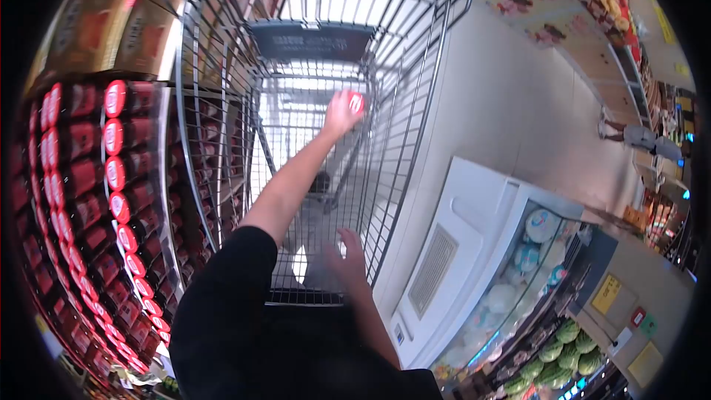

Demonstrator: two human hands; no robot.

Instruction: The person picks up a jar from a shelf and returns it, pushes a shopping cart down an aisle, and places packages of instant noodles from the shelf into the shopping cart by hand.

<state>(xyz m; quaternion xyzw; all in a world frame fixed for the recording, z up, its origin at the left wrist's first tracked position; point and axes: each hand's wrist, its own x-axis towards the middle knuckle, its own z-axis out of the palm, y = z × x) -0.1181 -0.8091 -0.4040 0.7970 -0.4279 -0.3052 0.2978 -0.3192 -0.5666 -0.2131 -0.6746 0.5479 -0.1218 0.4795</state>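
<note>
My left hand (341, 114) reaches over the shopping cart (424, 96) with its fingers closed on a red-lidded jar (356, 102). White marking shows on the lid, while most of the jar's body is hidden. Closer to my body, my right hand (348, 261) is over the near part of the cart. It is blurred, its fingers look loosely curled and apart, and no object shows in it. A dark panel (315, 43) spans the far part of the cart's wire basket.
Stacked red-lidded jars (115, 137) line the left, with cartons (133, 37) above them. A white freezer (463, 230) stands to the right, near watermelons (566, 352). A person (641, 138) is at the far right, beyond the pale floor (511, 96).
</note>
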